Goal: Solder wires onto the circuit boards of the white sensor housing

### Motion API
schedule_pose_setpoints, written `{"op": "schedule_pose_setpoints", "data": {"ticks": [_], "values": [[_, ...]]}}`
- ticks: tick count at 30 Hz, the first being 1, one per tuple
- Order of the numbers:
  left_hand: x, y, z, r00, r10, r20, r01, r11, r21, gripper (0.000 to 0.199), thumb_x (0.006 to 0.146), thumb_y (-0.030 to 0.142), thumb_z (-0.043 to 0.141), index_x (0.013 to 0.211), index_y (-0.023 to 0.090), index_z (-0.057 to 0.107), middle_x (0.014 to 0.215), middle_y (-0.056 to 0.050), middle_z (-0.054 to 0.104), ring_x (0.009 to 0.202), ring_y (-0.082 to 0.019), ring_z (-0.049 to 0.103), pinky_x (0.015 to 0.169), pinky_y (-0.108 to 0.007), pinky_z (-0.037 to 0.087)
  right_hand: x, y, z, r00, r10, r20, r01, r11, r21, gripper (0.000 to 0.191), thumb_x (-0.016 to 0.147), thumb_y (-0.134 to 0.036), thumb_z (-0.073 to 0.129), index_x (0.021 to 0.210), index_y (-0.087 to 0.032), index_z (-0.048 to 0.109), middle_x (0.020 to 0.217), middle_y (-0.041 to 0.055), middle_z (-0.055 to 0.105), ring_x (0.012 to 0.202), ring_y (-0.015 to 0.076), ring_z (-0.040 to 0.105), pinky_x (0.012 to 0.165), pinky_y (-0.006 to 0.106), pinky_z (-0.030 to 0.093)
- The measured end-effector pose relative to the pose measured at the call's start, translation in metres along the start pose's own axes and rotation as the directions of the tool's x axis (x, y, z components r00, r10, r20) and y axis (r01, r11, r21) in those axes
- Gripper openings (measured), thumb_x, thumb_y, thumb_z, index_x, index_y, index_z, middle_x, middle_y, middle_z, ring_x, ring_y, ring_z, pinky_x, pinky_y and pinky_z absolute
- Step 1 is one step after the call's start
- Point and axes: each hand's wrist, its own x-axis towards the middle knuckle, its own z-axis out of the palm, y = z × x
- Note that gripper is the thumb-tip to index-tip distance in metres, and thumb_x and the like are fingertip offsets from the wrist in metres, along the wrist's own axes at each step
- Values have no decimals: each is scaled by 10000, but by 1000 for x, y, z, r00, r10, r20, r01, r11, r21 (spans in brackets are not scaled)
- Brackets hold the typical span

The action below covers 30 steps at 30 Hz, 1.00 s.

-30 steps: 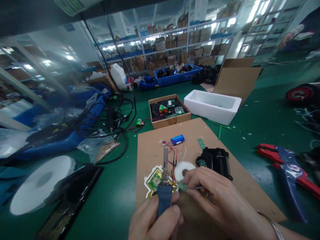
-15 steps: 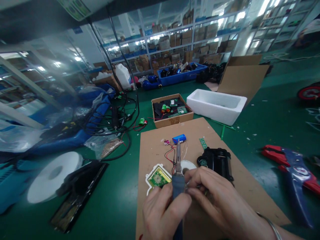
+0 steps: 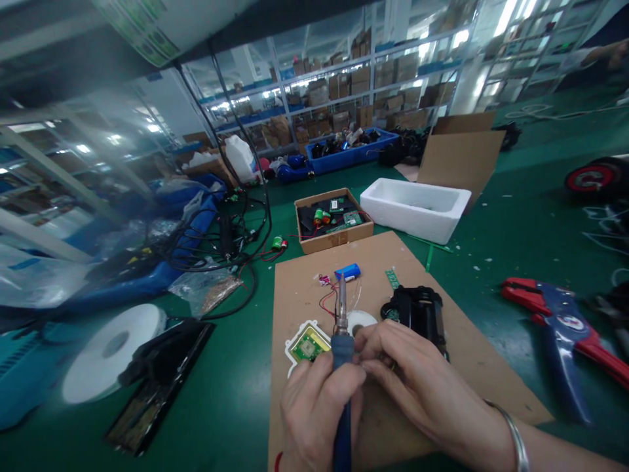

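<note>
My left hand is shut around the blue grip of a soldering iron, whose metal shaft points away from me. The iron's tip is over the red and black wires on a brown cardboard sheet. My right hand pinches a small circuit board, mostly hidden by its fingers, just right of the iron. To the left lies a white-framed green circuit board. Also near my hands are a white tape roll, a blue battery pack, and a black plastic housing.
Behind the sheet stand a cardboard box of circuit parts and a white foam box. Black cables lie to the left, red-and-blue wire strippers to the right. A co-worker's arm shows far off.
My view has tilted slightly. The iron has moved right and now stands more upright, leaving the white-framed board uncovered. Both hands remain close together.
</note>
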Motion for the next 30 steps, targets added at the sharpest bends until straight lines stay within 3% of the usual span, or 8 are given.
{"op": "schedule_pose_setpoints", "data": {"ticks": [5, 8, 16, 21, 30], "values": [[-1, 0, 0, 999, -7, 40, 5, 999, 51, 266, 766, 2, 591, 966, 172, 553, 786, -56, 600, 653, -142, 561, 587, -252, 449, 0, -2, 0, 999, -20, -25, 20, 1000, -23, 109, 891, -76, 439, 838, -163, 477, 902, 30, 560, 845, 136, 515, 747, 279, 428], [-4, -1, -2, 1000, -21, 0, 21, 997, 71, 272, 757, -13, 585, 958, 169, 559, 789, -55, 608, 665, -140, 571, 597, -247, 453, 1, 0, 3, 997, -45, -63, 44, 999, -21, 125, 858, -45, 456, 809, -160, 463, 880, 33, 562, 825, 138, 517, 728, 270, 426], [-9, -4, -8, 995, -99, -9, 99, 994, 47, 271, 757, -29, 600, 950, 158, 568, 920, -39, 656, 804, -118, 622, 731, -225, 463, 2, 0, 7, 992, -72, -105, 67, 997, -44, 168, 768, 16, 481, 775, -149, 450, 851, 20, 558, 807, 129, 516, 712, 264, 422], [-7, -9, -7, 994, -63, 90, 61, 998, 23, 245, 787, 12, 592, 970, 173, 561, 831, -35, 625, 704, -128, 586, 638, -240, 456, 3, -3, 5, 987, -95, -127, 85, 993, -81, 159, 764, 2, 481, 754, -156, 462, 865, 20, 567, 809, 124, 536, 717, 244, 441], [-6, -3, -4, 995, -94, 45, 92, 995, 35, 223, 780, 10, 587, 941, 165, 580, 789, -53, 602, 679, -143, 569, 612, -251, 442, 2, 3, 6, 984, -120, -129, 105, 987, -118, 148, 794, -14, 482, 774, -161, 485, 871, 20, 591, 814, 119, 550, 725, 242, 451]]}}
